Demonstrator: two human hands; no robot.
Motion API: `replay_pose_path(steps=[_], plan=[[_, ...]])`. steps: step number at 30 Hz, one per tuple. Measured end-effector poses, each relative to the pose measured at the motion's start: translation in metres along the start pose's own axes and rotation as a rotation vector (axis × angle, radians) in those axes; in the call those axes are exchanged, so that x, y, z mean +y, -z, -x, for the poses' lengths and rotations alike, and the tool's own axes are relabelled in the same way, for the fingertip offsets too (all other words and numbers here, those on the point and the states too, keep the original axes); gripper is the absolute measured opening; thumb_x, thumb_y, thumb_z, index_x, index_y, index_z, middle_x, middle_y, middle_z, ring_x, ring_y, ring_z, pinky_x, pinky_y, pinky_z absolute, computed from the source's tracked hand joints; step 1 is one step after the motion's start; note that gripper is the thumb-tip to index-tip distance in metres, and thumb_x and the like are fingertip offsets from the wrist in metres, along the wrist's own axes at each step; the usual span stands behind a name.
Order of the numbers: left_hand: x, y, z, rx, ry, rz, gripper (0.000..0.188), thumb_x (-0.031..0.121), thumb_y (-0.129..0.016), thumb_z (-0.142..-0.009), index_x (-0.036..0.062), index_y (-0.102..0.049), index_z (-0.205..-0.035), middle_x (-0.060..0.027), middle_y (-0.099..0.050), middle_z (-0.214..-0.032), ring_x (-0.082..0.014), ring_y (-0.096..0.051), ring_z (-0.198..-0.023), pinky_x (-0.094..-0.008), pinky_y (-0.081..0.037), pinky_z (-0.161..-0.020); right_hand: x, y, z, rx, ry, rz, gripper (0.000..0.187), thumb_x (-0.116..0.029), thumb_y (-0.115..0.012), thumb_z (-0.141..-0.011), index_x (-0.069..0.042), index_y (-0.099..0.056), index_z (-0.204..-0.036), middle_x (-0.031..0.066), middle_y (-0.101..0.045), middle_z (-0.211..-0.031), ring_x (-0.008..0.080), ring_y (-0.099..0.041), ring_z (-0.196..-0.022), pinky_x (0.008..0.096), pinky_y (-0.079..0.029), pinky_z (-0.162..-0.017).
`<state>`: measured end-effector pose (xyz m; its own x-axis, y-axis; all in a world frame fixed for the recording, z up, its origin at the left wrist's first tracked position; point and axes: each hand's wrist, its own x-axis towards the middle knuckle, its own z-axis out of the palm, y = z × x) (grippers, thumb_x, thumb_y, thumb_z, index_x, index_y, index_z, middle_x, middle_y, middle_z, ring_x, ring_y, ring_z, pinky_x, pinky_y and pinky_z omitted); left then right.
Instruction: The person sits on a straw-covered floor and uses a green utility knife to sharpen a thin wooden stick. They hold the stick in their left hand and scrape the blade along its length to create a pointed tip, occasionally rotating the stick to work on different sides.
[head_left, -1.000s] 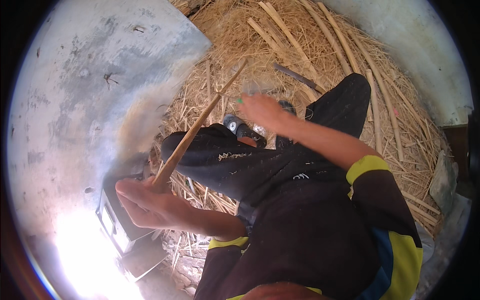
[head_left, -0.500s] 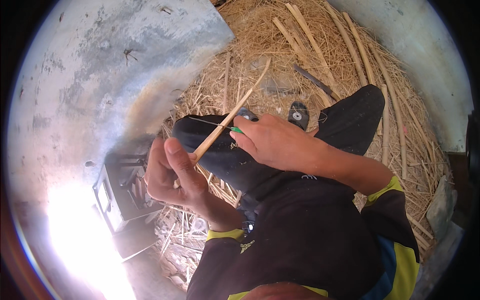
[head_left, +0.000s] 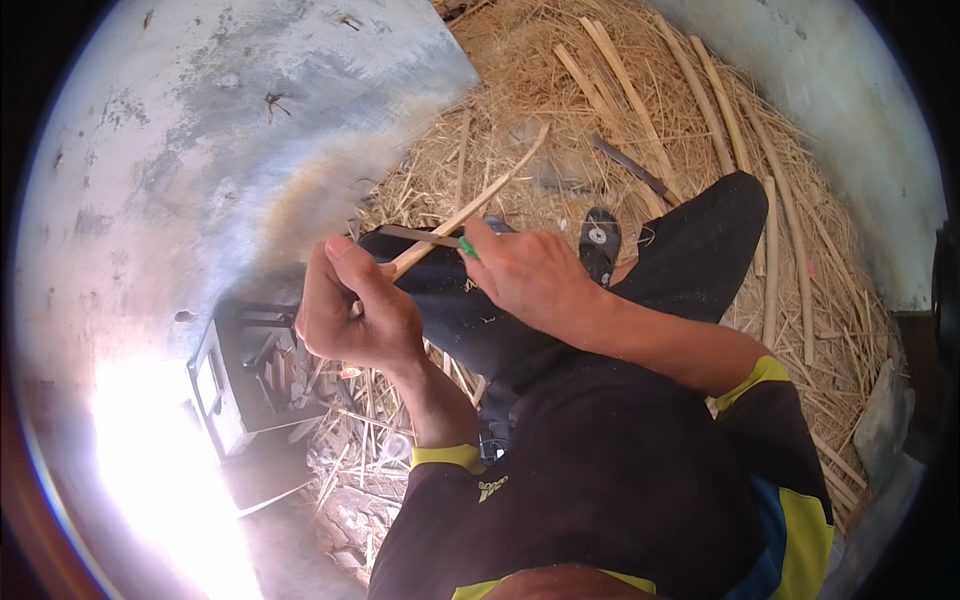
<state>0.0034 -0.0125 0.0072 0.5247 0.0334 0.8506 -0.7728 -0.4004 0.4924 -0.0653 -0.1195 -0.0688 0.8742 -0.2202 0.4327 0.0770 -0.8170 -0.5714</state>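
Note:
My left hand [head_left: 360, 305] is closed around the lower end of a pale, slightly curved strip of wood or bamboo [head_left: 480, 200], which slants up and away to the right. In my right hand [head_left: 535, 272] is a knife [head_left: 415, 236] with a green handle, most of it hidden by my fingers. Its thin blade points left and lies across the strip, a little beyond my left hand. The flat of the blade shows. Both hands are over my dark-trousered lap.
Shavings [head_left: 500, 80] cover the ground, with long bamboo strips [head_left: 695, 90] at the far right. A second, dark blade [head_left: 635, 165] lies beyond my knees. Pale walls [head_left: 250, 80] rise on both sides. A dark box-like thing [head_left: 225, 390] stands at left beside bright light.
My left fingers have curled closer round the strip, and its near end has turned in the grip. The knife blade has rolled from edge-on to showing its flat. The strip now slants lower.

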Motion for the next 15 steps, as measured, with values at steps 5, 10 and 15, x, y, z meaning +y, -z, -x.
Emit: replay_pose_path(steps=[5, 10, 15], plan=[[0.004, 0.003, 0.003, 0.009, 0.015, -0.006, 0.038, 0.007, -0.052, -0.093, 0.0017, -0.047, -0.055, -0.0001, -0.042, -0.046, -0.0039, -0.032, -0.043, -0.0250, -0.023, -0.043, 0.031, -0.026, 0.008, 0.037, -0.094, -0.006, 0.017, -0.017, -0.058, -0.092, -0.002, -0.052, -0.094, 0.0171, -0.059, -0.058, 0.0357, -0.064, -0.057, 0.0448, -0.051, -0.051], [0.001, -0.004, -0.006, 0.096, 0.060, -0.052, 0.038, 0.009, -0.052, -0.095, 0.0030, -0.047, -0.057, 0.0001, -0.043, -0.048, -0.0039, -0.033, -0.044, -0.0240, -0.024, -0.044, 0.194, -0.081, 0.071, -0.276, -0.592, 0.320, 0.023, -0.012, -0.050, -0.091, 0.002, -0.060, -0.106, 0.0239, -0.062, -0.074, 0.0394, -0.066, -0.074, 0.0493, -0.053, -0.062], [0.007, -0.010, -0.011, 0.093, 0.192, -0.049, 0.043, 0.013, -0.050, -0.099, 0.0026, -0.044, -0.057, 0.0010, -0.042, -0.050, -0.0041, -0.036, -0.047, -0.0227, -0.026, -0.044, 0.122, -0.017, 0.029, -0.022, -0.365, -0.099, 0.035, -0.027, -0.047, -0.099, 0.006, -0.054, -0.108, 0.0281, -0.064, -0.079, 0.0440, -0.064, -0.074, 0.0487, -0.049, -0.064]])
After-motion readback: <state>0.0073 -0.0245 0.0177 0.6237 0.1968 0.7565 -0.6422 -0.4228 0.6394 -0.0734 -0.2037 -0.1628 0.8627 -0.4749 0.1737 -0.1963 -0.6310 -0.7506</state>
